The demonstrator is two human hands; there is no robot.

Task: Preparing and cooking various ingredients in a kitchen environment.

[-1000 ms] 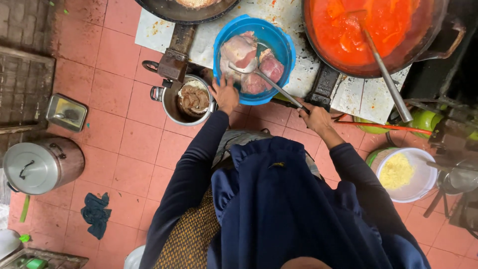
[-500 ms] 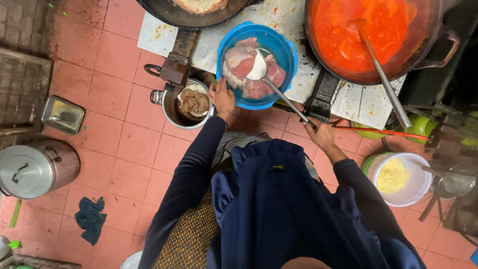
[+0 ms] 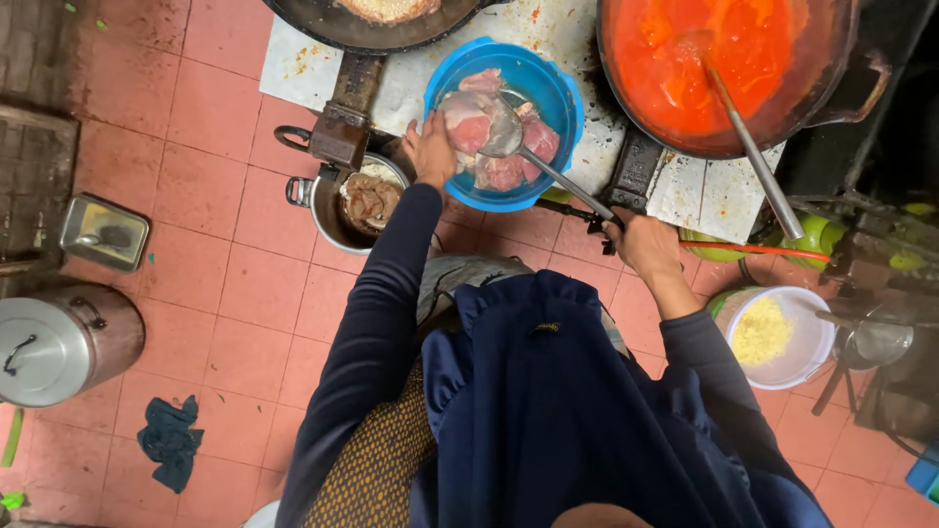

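The left hand (image 3: 430, 149) grips the near rim of the blue bowl (image 3: 562, 98), which sits on the bench (image 3: 577, 29) between two woks. The right hand (image 3: 646, 242) is closed around the ladle (image 3: 548, 161) handle; its scoop rests on the raw meat (image 3: 489, 132) inside the bowl. A small pot (image 3: 328, 200) stands on the floor just left of the bowl.

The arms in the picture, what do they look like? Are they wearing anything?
Both arms wear long, snug, dark navy sleeves that end at the wrists. The left hand and right hand are bare: no gloves, and no rings or watch that I can see. A dark blue apron with a ruffled edge covers the body between the arms.
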